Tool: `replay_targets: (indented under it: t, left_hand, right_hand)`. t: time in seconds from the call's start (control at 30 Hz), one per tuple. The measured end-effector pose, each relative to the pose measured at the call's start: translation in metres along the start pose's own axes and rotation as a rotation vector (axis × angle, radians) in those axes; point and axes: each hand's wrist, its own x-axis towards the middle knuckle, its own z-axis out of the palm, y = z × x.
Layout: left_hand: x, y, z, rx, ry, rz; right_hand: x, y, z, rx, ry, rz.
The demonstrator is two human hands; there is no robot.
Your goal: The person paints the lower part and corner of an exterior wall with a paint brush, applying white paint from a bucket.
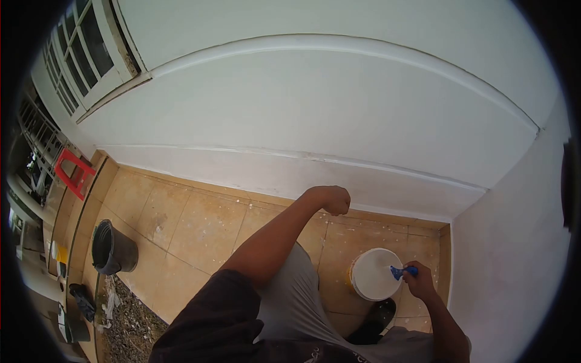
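My right hand (419, 281) is closed round the blue handle of a paintbrush (397, 272). Its blue head overlaps the white top of a paint bucket (375, 275), which stands on the tiles beside my shoe. Some yellow shows on the bucket's left side. My left hand (331, 199) is held out in front of me with the fingers curled into a loose fist, and nothing shows in it. Behind it, in this view, are the tiled floor and the foot of the white wall (290, 109).
A dark bucket (124, 249) stands on the tiles at left, near the gravel strip (133, 320). Farther left are a red plastic stool (75, 172) and a black bag (82, 300). A white-framed window (85, 51) is at upper left. Another wall (508, 242) closes the right side.
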Motion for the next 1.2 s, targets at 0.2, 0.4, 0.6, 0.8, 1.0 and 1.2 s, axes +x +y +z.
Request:
replay_targets:
  t: [0.2, 0.4, 0.6, 0.8, 1.0, 1.2]
  left_hand:
    - [0.0, -0.003, -0.003, -0.098, -0.05, -0.027]
    - [-0.008, 0.003, -0.006, -0.151, -0.061, -0.078]
    - [-0.006, 0.009, -0.009, -0.205, -0.086, -0.104]
    - [-0.008, 0.008, -0.009, -0.206, -0.078, -0.093]
    - [-0.003, 0.003, -0.007, -0.207, -0.079, -0.075]
    - [-0.004, -0.002, -0.003, -0.22, -0.077, -0.11]
  right_hand:
    - [-0.003, -0.014, 0.001, -0.07, 0.067, -0.02]
    - [-0.007, -0.016, 0.003, 0.026, 0.042, 0.061]
    - [-0.006, -0.013, 0.002, -0.033, -0.011, 0.138]
    - [-0.003, 0.006, 0.0, -0.031, 0.068, 0.098]
    - [0.004, 0.013, -0.015, 0.404, 0.105, 0.369]
    - [0.007, 0.025, -0.022, 0.568, 0.19, 0.466]
